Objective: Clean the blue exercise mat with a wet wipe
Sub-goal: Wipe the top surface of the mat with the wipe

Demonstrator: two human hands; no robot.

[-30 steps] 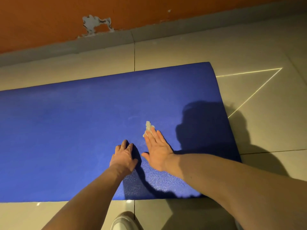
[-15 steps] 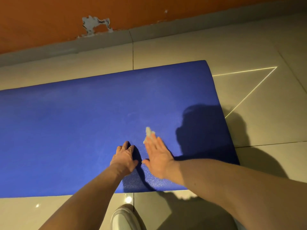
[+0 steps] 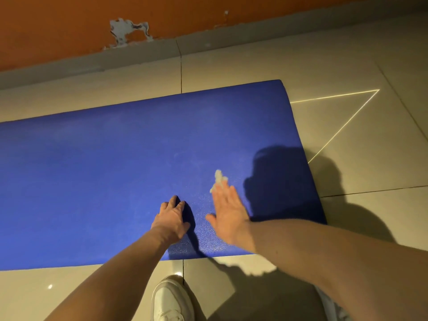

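A big blue mat lies flat on the tile floor. It runs across the view from 9 o'clock to 3 o'clock. Its short end is at 3 o'clock.

Both hands are on the mat, near its long edge at 6 o'clock. The right hand is open and flat, with the palm down. Its fingers are straight and close together, and they point toward 12 o'clock. A small white wet wipe is scrunched up under the tips of those fingers. A bit of it pokes out past them toward 12 o'clock. The hand presses down on the wipe and does not wrap around it. This hand looks a little blurry.

The left hand is just beside the right hand, at its 9 o'clock. The two hands do not touch. The left hand rests on the mat with its fingers bent a little and the tips down on the blue. It holds nothing.

A dark shadow falls on the mat and the floor at 3 o'clock from the right hand. A white shoe stands on the floor at 6 o'clock, just off the mat.

At 12 o'clock there is an orange wall with a grey strip along its bottom. A patch of peeled paint shows on the wall at 11 o'clock. Thin bright lines of light make a pointy shape on the floor at 2 o'clock, past the end of the mat.
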